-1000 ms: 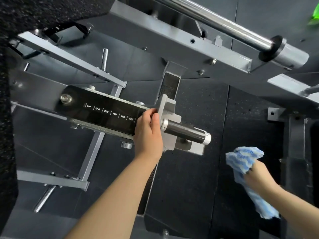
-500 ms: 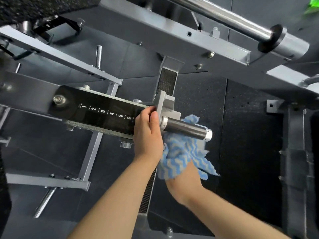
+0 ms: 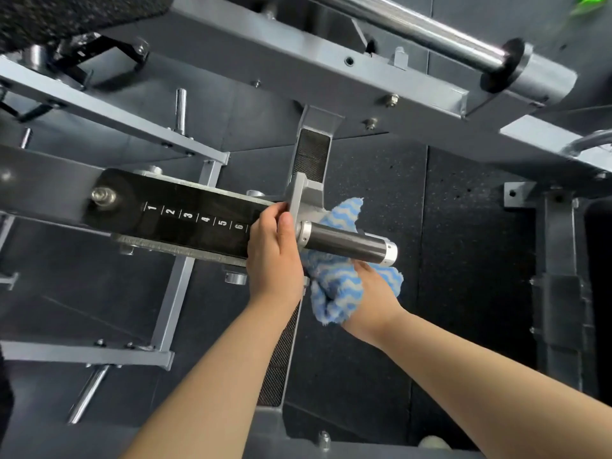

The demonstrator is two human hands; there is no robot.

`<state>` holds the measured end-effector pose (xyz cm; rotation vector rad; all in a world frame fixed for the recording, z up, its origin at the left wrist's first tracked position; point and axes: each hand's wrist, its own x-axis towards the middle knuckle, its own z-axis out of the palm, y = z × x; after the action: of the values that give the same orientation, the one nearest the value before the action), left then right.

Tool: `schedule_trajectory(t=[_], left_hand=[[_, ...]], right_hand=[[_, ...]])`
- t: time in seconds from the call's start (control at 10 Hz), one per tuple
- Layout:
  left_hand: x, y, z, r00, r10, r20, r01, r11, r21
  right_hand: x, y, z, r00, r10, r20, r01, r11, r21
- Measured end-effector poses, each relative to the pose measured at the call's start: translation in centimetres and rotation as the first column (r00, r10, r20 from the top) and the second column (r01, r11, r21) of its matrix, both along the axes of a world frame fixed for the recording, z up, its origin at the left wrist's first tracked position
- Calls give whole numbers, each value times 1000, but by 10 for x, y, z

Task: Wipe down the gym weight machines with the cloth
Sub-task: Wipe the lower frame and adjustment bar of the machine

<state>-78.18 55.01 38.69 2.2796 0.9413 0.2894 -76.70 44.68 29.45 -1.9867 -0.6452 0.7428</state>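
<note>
A black arm point(image 3: 185, 220) of the weight machine, numbered 1 to 6, runs across the middle of the view and ends in a grey bracket point(image 3: 306, 200) with a dark handle peg point(image 3: 347, 241). My left hand point(image 3: 273, 253) grips the arm just left of the bracket. My right hand point(image 3: 374, 296) holds a bunched blue and white striped cloth point(image 3: 337, 283) pressed up under the peg and against the bracket. Part of the cloth sticks out behind the peg.
Grey steel frame beams point(image 3: 298, 64) cross the top, with a chrome bar point(image 3: 430, 28) and its collar at the upper right. A mesh-covered upright point(image 3: 311, 154) runs down the centre. Short plate pegs point(image 3: 180, 107) stick out at left. Dark rubber flooring point(image 3: 463, 260) lies below.
My right hand swung the cloth in from the lower right to under the handle peg, then shifted slightly right along it. My left hand kept its grip on the numbered arm.
</note>
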Motion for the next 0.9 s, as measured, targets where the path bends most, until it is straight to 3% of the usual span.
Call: schedule_trajectory(t=[0.1,0.2,0.3,0.4,0.5,0.6,0.8,0.9], left_hand=[[0,-2,2,1000,9,-20,-10,1000,-23],[1,-4,4,1000,9,-29,-11,998,-57],[1,-5,4,1000,17,-15,-18,997,-76],[0,-3,3,1000,22,-15,-23,998,-64],[1,-2,1,1000,18,9,-18,999,-38],[1,-2,0,1000,12,23,-11,1000,-16],[1,-2,2,1000,20,13,-20,999,-40],[1,-5,4,1000,20,-11,-20,998,-52]], right_hand=[[-2,-38,-28,992,66,-109,-66,998,2],[-3,-66,-60,999,-41,33,48,955,-294],[5,-66,-45,605,-386,-697,460,884,-90],[33,-54,-12,640,-503,-582,681,721,126],[70,-26,46,849,-119,-515,347,860,373],[93,-1,57,888,93,-450,10,975,221],[87,0,50,906,110,-409,-129,991,-21],[91,-10,32,903,16,-429,-71,991,-112]])
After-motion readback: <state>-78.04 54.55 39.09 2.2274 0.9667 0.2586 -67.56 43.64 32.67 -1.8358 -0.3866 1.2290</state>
